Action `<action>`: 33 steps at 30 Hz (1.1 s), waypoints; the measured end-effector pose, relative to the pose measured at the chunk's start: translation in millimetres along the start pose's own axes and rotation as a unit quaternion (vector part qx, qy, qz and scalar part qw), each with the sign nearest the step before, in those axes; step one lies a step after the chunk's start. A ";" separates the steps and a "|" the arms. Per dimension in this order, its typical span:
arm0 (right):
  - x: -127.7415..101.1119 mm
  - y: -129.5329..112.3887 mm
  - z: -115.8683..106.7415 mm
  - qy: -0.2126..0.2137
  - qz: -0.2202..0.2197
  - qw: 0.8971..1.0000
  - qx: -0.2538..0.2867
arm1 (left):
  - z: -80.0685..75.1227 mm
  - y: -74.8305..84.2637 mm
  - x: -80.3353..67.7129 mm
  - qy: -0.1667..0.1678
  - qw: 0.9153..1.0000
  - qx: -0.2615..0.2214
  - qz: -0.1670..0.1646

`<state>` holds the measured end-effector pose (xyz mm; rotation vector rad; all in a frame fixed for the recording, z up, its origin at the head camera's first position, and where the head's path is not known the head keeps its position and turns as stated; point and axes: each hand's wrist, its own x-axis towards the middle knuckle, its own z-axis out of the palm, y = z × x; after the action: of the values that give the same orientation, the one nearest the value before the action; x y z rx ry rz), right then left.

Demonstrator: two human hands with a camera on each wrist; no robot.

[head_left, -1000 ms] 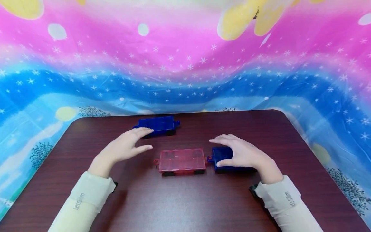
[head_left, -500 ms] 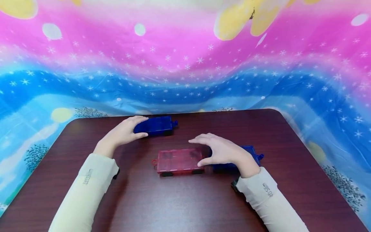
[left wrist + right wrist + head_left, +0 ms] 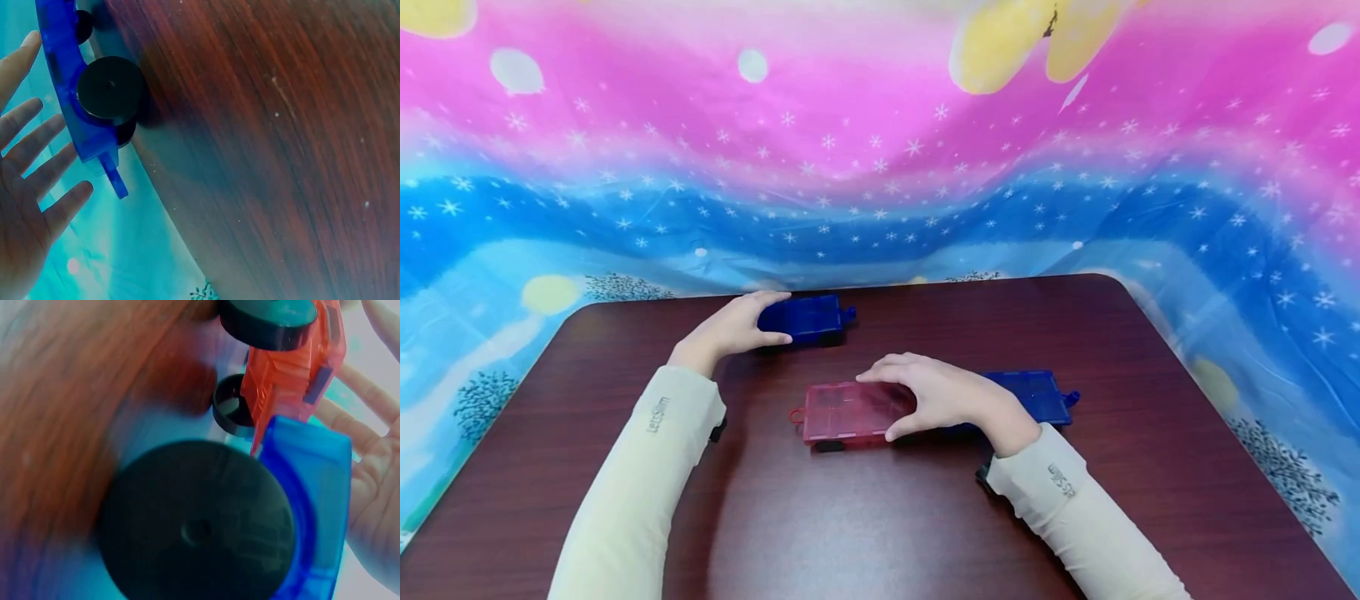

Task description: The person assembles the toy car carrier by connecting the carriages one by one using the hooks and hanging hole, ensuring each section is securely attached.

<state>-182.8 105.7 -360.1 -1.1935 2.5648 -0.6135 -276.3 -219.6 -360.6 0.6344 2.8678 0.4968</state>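
Observation:
At the back of the table stands a clear blue toy wheeled car [image 3: 808, 319]. My left hand [image 3: 730, 327] straddles its left end, thumb on the near side and fingers at the far side. In the left wrist view, the fingers are spread and fairly straight beside the blue body [image 3: 62, 87]. A clear red toy car [image 3: 846, 412], with a loop at its left end, sits in the middle. Over its right half reaches my right hand [image 3: 951, 396], thumb apart from the fingers. Behind that hand is a second blue car [image 3: 1033, 396], lined up with the red one.
The dark wood tabletop [image 3: 850, 533] has a rounded far edge close behind the back blue car. A colourful printed cloth [image 3: 850, 167] hangs around the table. A hook [image 3: 1075, 397] projects from the right blue car's end.
My left hand has moved forward and right to the back blue car. My right hand has shifted left from the right blue car to the red one. The cars have not visibly moved.

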 end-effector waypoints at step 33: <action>2.8 -6.9 6.4 -0.045 0.024 0.998 -0.047 | 6.8 -9.8 6.0 -0.013 1.000 0.002 -0.004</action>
<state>-177.5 97.8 -362.6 -1.1558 2.5630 -0.4227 -283.9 -223.4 -371.0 0.6236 2.8466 0.4790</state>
